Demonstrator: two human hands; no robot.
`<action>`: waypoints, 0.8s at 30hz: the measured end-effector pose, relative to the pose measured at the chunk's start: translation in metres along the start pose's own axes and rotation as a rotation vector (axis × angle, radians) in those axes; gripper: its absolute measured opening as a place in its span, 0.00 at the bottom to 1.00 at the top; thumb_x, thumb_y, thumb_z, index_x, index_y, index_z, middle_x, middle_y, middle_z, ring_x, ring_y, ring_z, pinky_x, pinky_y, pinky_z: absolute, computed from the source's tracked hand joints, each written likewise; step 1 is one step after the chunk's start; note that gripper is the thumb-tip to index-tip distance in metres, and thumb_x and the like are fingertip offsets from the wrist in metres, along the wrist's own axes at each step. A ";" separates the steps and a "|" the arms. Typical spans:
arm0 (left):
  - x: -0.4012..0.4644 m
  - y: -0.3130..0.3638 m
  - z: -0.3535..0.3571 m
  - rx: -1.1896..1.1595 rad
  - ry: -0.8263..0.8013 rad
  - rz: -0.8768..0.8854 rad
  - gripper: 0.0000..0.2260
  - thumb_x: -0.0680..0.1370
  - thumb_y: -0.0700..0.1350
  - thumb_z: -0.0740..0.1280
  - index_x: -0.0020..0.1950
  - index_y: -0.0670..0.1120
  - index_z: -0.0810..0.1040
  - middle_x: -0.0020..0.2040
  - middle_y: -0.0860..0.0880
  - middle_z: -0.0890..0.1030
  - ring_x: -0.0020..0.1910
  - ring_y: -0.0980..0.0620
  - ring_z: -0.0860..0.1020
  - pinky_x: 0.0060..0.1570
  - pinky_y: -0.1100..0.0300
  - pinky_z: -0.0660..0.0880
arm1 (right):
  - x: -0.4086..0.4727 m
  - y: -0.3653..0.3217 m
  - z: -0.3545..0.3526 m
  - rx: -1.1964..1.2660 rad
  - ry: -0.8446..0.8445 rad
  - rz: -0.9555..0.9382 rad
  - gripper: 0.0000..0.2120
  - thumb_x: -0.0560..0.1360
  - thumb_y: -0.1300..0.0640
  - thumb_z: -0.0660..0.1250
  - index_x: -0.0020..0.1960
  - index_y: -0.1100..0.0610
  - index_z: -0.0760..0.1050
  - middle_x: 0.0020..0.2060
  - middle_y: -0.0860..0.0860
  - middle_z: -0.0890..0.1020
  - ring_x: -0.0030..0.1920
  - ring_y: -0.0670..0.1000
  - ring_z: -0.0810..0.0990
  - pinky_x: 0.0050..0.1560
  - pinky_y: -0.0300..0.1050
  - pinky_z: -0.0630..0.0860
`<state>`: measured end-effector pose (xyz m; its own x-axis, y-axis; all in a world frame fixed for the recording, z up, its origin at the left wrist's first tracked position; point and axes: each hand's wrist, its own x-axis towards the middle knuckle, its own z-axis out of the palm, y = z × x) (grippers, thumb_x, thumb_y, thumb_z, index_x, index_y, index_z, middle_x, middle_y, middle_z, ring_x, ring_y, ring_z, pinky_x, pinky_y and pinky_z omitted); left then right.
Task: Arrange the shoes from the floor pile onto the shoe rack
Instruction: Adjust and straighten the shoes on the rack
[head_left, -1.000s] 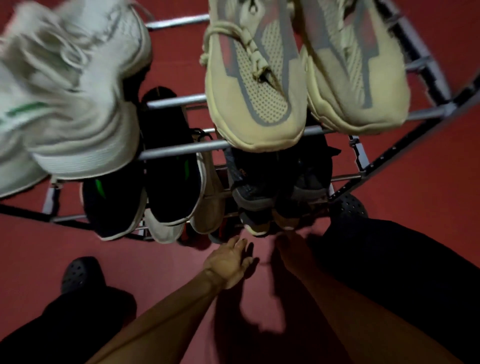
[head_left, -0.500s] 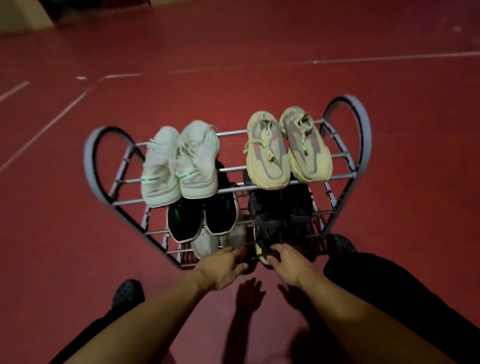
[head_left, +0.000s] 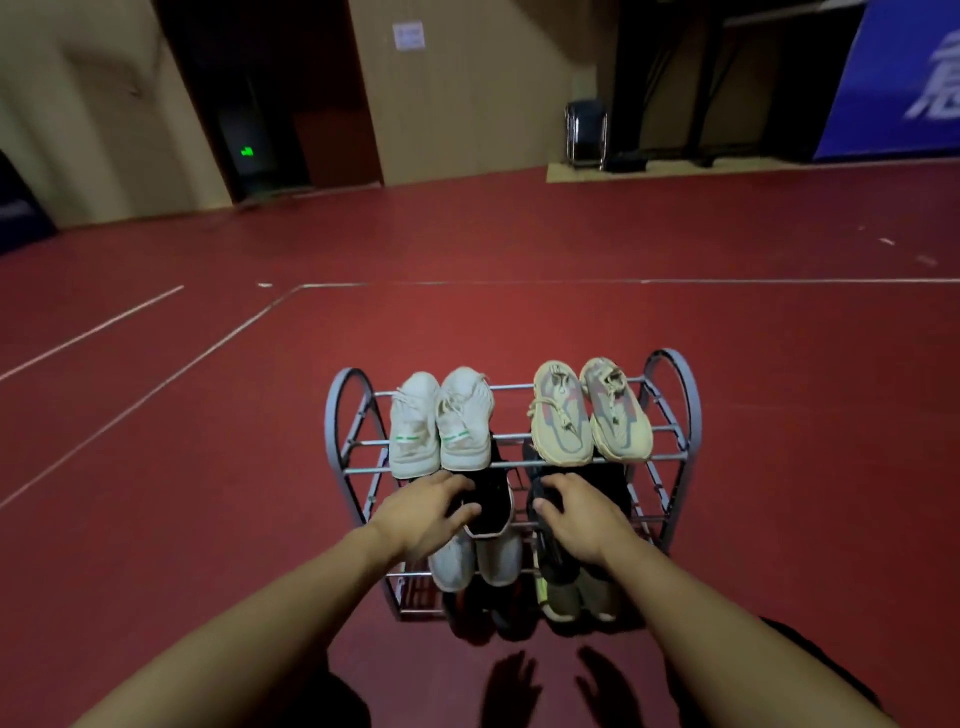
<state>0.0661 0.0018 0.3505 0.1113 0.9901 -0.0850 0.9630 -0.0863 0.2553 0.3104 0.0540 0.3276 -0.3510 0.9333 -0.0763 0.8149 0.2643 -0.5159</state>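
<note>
A grey metal shoe rack (head_left: 340, 415) with arched ends stands on the red floor in front of me. Its top tier carries a white pair (head_left: 441, 421) on the left and a beige pair (head_left: 587, 415) on the right. Below them sit black shoes (head_left: 491, 504) and a dark pair (head_left: 608, 475), then pale shoes (head_left: 498, 558) and olive-yellow shoes (head_left: 563, 597). My left hand (head_left: 431, 514) and my right hand (head_left: 576, 525) hover in front of the second tier. Both have their fingers spread and hold nothing.
The red floor (head_left: 208, 467) with white lines stretches all around the rack. Far off are a beige wall with a dark doorway (head_left: 270, 104), a chair (head_left: 586, 132) and a blue banner (head_left: 893, 78). My dark-trousered legs (head_left: 810, 654) flank the rack's front.
My view has pulled up and back from close over the rack, so the room now shows. Both hands have risen from the rack's foot to the second tier.
</note>
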 end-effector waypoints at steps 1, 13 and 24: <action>-0.005 0.001 -0.011 0.003 0.020 0.000 0.22 0.81 0.63 0.57 0.71 0.55 0.72 0.68 0.52 0.75 0.66 0.49 0.75 0.63 0.51 0.74 | -0.003 -0.008 -0.008 0.002 0.024 -0.016 0.25 0.79 0.42 0.58 0.72 0.52 0.67 0.68 0.52 0.72 0.67 0.55 0.73 0.65 0.52 0.71; -0.070 0.026 -0.082 -0.008 0.199 -0.012 0.25 0.80 0.65 0.58 0.73 0.53 0.70 0.72 0.52 0.72 0.69 0.51 0.73 0.66 0.51 0.72 | -0.055 -0.067 -0.076 -0.053 0.114 -0.116 0.26 0.79 0.41 0.59 0.73 0.51 0.66 0.72 0.51 0.70 0.69 0.54 0.72 0.67 0.51 0.70; -0.054 0.039 -0.079 -0.067 0.218 -0.018 0.25 0.80 0.64 0.58 0.73 0.54 0.70 0.71 0.52 0.72 0.69 0.50 0.73 0.66 0.50 0.72 | -0.053 -0.047 -0.094 -0.070 0.080 -0.061 0.27 0.78 0.41 0.59 0.74 0.50 0.66 0.73 0.50 0.69 0.70 0.53 0.71 0.69 0.51 0.69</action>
<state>0.0782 -0.0465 0.4407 0.0310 0.9925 0.1183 0.9451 -0.0676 0.3198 0.3337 0.0154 0.4361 -0.3657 0.9305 0.0230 0.8243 0.3353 -0.4562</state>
